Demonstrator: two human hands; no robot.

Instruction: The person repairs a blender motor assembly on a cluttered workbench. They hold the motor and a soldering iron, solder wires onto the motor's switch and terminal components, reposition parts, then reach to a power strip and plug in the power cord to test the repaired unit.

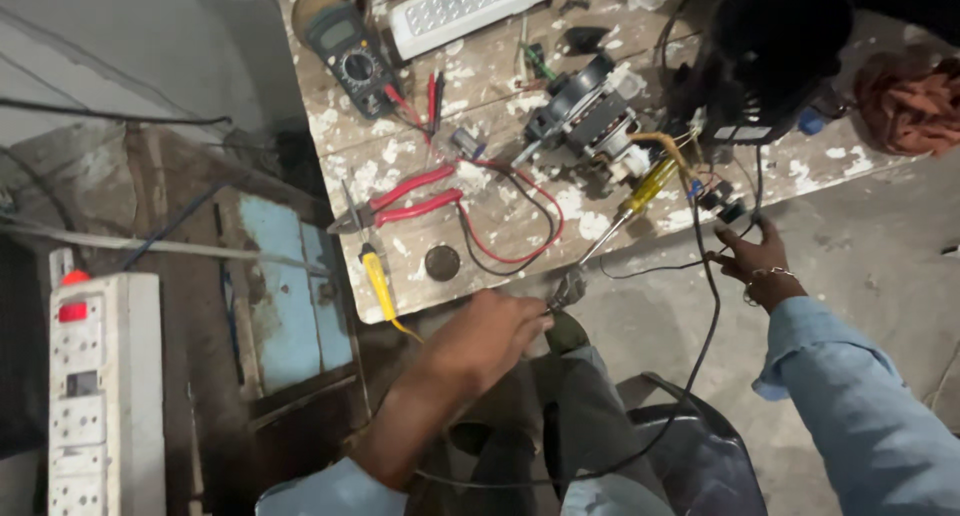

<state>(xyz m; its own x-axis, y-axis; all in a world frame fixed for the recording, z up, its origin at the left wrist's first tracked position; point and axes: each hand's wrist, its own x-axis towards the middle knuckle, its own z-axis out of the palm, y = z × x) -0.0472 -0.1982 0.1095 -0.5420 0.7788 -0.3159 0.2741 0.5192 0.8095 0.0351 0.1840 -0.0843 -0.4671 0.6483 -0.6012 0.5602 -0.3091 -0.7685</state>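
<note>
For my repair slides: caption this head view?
Left hand grips pliers, right hand holds black wire beside workbench.

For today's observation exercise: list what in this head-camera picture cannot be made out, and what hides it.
- Left hand: its fingers cover most of the small metal tool; its kind is unclear.
- Right hand: fingertips hidden among black wires; grip uncertain.
- Black appliance: too dark, top cut off by the frame edge.
- Multimeter: dial markings too small.
</note>
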